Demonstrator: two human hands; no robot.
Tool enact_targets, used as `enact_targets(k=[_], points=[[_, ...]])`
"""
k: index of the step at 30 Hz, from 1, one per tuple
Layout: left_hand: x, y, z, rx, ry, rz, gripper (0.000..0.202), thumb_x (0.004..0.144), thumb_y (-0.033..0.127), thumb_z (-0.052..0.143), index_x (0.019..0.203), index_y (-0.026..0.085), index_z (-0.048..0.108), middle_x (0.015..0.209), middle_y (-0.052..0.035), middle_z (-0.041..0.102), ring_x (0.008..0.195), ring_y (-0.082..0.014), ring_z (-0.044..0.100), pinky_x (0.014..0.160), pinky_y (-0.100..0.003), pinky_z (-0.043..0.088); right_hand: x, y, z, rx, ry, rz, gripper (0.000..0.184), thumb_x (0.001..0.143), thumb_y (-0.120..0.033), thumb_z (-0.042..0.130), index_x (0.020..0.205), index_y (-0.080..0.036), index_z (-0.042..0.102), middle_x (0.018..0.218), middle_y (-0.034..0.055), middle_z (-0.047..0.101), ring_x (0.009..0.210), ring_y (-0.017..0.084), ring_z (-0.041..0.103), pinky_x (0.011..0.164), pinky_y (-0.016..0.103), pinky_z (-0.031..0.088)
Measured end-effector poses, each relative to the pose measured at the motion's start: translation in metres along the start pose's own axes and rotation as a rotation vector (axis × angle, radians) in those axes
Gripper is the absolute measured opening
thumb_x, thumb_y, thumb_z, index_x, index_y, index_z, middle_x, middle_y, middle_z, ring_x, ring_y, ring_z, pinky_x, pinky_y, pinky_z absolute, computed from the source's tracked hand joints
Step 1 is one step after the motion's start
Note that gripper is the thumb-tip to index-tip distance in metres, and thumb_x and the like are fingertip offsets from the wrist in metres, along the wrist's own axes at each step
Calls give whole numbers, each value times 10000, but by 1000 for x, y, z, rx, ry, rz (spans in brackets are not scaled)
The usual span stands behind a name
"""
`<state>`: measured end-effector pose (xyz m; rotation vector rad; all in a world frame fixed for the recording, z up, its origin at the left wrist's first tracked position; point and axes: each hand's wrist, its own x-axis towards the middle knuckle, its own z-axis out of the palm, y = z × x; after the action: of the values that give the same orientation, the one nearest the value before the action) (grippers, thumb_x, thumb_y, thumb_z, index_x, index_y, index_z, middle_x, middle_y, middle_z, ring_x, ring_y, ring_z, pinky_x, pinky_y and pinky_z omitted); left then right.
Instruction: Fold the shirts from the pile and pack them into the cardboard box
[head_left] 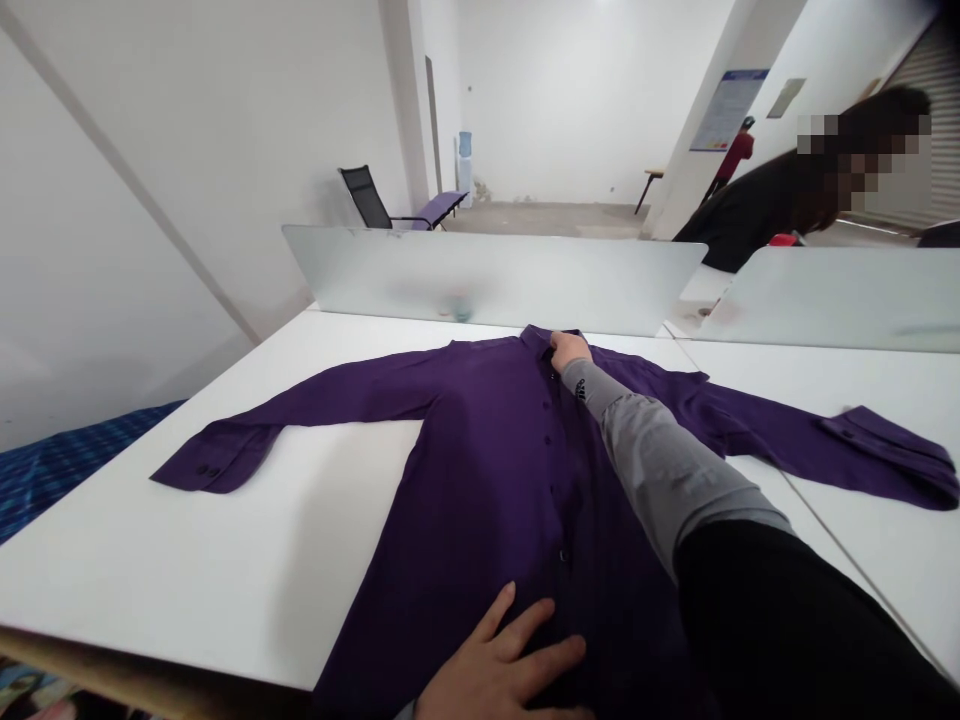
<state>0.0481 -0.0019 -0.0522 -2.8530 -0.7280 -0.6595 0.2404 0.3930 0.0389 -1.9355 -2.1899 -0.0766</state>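
A purple long-sleeved button-up shirt [480,430] lies front side up on the white table [337,560], collar toward the far side and both sleeves stretched out sideways. Near the collar [536,338], my right hand [570,350] pinches the cloth at the neck opening; its fingertips are partly hidden. My left hand [510,655] rests with spread fingers on the lower front of the shirt, close to the table's near edge. Dark buttons run down the middle of the front. My right forearm covers part of the shirt's right half.
Frosted divider panels [487,275] stand along the far edge of the table. Beyond them, a person in black [757,200] leans over at the right. Past the divider is a reclining chair [367,200]; blue cloth [82,455] shows left of the table.
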Motion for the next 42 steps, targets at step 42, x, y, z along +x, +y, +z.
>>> enact_targets(k=[42], points=[[0, -5, -9, -119, -27, 0, 360, 894, 448, 609, 1252, 443, 571, 1451, 45, 478, 1384, -235, 374, 1164, -485, 262, -80, 41, -1, 317, -76, -4, 149, 843, -155, 528, 825, -131, 674, 692, 46, 699, 671, 150, 664, 676, 218, 496]])
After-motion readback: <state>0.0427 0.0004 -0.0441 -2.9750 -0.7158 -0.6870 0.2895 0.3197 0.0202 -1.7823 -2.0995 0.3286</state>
